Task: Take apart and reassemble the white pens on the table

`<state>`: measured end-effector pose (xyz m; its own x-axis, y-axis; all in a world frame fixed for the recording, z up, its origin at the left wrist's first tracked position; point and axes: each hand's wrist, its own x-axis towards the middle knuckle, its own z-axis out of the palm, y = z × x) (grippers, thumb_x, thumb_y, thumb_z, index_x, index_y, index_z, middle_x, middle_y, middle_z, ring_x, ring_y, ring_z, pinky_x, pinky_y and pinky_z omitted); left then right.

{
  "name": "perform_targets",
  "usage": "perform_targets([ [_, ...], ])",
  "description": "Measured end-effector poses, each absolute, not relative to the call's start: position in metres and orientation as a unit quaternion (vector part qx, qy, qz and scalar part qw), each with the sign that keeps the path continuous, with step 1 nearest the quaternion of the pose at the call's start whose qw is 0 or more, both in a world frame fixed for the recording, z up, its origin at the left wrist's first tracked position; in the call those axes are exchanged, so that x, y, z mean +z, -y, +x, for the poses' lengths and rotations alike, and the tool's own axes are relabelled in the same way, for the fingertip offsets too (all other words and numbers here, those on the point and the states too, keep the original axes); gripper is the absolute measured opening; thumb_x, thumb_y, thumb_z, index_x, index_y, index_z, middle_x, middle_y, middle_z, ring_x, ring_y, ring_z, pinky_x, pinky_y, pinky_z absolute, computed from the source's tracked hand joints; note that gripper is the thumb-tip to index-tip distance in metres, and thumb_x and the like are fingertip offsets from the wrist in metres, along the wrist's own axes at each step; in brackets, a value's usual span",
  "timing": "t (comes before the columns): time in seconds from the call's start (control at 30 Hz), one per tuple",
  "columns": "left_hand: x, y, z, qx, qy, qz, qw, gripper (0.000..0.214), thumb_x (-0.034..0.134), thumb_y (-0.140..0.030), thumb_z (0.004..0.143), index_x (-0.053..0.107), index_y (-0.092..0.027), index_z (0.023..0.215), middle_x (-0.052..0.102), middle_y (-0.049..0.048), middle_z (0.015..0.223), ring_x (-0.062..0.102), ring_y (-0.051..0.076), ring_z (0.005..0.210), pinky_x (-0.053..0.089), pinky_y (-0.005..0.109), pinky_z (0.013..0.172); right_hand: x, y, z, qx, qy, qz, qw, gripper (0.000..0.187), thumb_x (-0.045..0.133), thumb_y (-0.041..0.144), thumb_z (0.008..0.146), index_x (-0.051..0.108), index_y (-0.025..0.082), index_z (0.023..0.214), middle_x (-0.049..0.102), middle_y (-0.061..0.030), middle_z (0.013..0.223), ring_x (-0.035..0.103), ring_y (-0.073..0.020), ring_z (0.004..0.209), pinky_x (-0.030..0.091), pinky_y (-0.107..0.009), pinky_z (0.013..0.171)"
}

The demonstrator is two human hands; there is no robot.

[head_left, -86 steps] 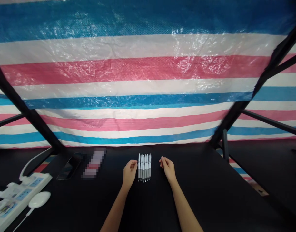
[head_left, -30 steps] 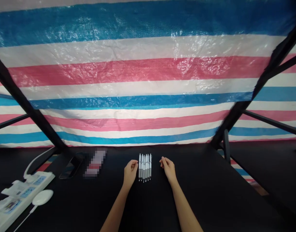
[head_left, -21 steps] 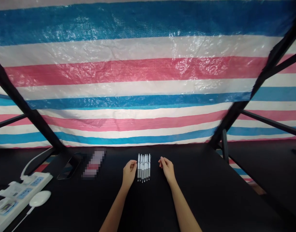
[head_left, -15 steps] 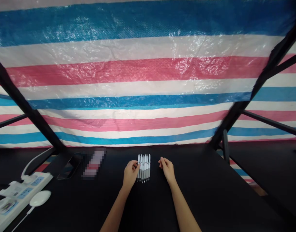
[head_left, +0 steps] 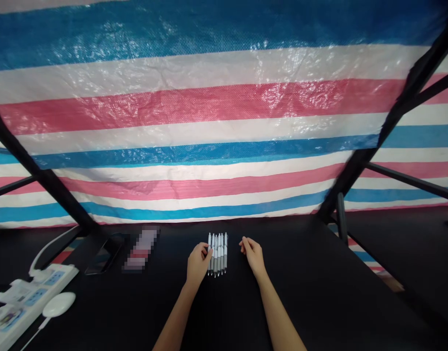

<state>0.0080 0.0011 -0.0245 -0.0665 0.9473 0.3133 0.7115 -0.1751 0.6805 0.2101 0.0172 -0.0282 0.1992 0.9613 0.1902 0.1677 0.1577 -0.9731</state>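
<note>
step in hand, best read: your left hand is working at the left end of the row of pens. the pens lie flat on the table between your two hands, side by side, six by my count, writing tips toward you, tips a bit uneven.

to do it well: take the outermost pen by its sides, thumb and index only, around the middle of the barrel. keep the spare fingers tucked away from the row. the pens sit very close, so a sideways push would probably nudge the neighbours, and round barrels likely roll. use light pressure and keep the barrel parallel to the others. avoid pressing the clicker end.

grip, left: thumb and index nearly together, thumb tip overlapping the outermost pen from your view. could be a pinch, could be just a touch; can't tell, the contact is too small to make out. the other fingers curl behind.

grip, right: your right hand is just off the right end of the row, apart from the pens. fingers curled in, thumb drawn against the index, nothing seen between them. it's in a good spot to steady that end if the row shifts, i'd say.

off left: dark phone, power strip. both well apart from the pens.
</note>
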Motion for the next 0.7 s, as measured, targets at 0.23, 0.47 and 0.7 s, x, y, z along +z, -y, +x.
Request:
perform_targets([
  [0.23, -0.0242, -0.0013, 0.0085, 0.373, -0.625, 0.667, 0.163, 0.023, 0.045, -0.036, 0.079, 0.058, -0.018, 0.085, 0.048, -0.0029, 0.062, 0.048, 0.012, 0.055, 0.038, 0.024, 0.058, -0.0261, -0.0167, 0.2099, 0.345, 0.528, -0.543, 0.555, 0.052, 0.044, 0.063, 0.079, 0.058, 0.017, 0.059, 0.049, -0.0002, 0.048, 0.047, -0.0135, 0.046, 0.036, -0.024, 0.047],
  [0.47, -0.0205, 0.0003, 0.0097, 0.364, -0.634, 0.662, 0.166, 0.023, 0.044, -0.035, 0.080, 0.058, -0.019, 0.087, 0.049, -0.0026, 0.062, 0.050, 0.013, 0.057, 0.039, 0.025, 0.059, -0.0278, -0.0170, 0.2104, 0.343, 0.528, -0.548, 0.551, 0.052, 0.044, 0.064, 0.079, 0.058, 0.018, 0.059, 0.051, -0.0003, 0.048, 0.048, -0.0141, 0.047, 0.038, -0.024, 0.048],
  [0.7, -0.0227, -0.0006, 0.0095, 0.344, -0.626, 0.679, 0.171, 0.031, 0.040, -0.034, 0.082, 0.055, -0.019, 0.104, 0.047, -0.0039, 0.060, 0.051, 0.014, 0.058, 0.038, 0.024, 0.058, -0.0272, -0.0167, 0.2104, 0.350, 0.528, -0.547, 0.547, 0.050, 0.043, 0.061, 0.080, 0.058, 0.017, 0.060, 0.049, 0.0000, 0.050, 0.047, -0.0135, 0.047, 0.036, -0.024, 0.049],
])
